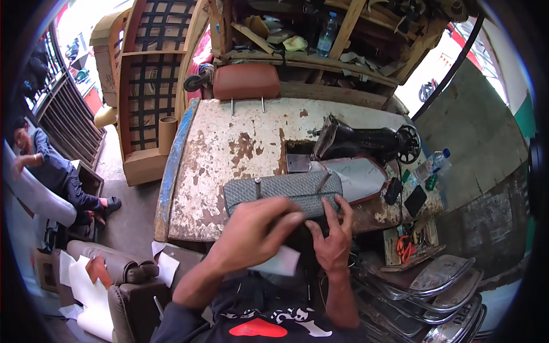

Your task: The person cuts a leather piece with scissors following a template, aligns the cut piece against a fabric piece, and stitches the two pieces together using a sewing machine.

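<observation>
A grey patterned padded headrest [280,188] lies at the table's near edge, its two metal posts sticking up. My right hand [331,234] grips its right end, fingers over the upper face and thumb below. My left hand [257,231] is over its near left part with fingers curled; what they hold, if anything, is hidden. A pale piece [274,263] shows just below that hand. Behind the headrest, a white piece with a reddish-brown edge [354,177] lies beside a black sewing machine [366,140].
The worn table [200,160] bears a brown headrest [246,80], bottles [429,166] and small dark items. A wooden shelf [309,57] stands behind. A reclining person [51,166] is at left. An armchair [120,286] is lower left; an open drawer [412,257] and stacked chrome frames [440,286] are right.
</observation>
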`<control>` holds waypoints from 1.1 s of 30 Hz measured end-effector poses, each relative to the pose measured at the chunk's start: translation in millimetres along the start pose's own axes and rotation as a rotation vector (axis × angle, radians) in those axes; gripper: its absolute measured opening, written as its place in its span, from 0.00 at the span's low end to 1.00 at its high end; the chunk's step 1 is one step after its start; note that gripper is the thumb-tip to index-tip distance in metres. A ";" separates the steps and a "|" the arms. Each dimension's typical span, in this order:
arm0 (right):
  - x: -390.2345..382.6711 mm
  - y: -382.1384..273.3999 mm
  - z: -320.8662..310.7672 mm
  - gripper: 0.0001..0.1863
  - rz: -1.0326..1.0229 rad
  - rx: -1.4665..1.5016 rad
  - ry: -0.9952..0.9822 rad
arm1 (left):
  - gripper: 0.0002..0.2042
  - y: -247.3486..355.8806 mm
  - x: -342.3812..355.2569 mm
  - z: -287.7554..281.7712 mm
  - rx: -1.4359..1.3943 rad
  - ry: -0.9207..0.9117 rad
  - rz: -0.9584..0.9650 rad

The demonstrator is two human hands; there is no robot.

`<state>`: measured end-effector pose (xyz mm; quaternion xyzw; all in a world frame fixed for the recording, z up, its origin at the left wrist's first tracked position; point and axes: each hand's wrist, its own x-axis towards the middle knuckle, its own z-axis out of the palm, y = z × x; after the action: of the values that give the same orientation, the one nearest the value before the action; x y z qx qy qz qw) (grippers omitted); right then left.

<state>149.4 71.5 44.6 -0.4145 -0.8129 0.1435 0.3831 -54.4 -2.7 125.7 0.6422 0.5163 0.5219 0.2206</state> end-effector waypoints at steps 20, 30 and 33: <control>-29.8 -55.0 10.9 0.16 0.280 0.734 -0.434 | 0.16 -40.9 -41.8 25.0 -0.394 0.501 -0.560; 27.1 -36.4 27.3 0.10 0.274 0.586 -0.157 | 0.34 -47.7 -88.5 24.4 -0.515 0.244 -0.172; 28.9 -38.3 10.0 0.11 0.144 0.503 -0.148 | 0.32 -52.4 -90.2 9.1 -0.299 0.287 -0.196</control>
<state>109.9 71.4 73.5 -0.3517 -0.7459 0.3977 0.4023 -61.9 -61.6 39.5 0.4684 0.5192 0.6546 0.2872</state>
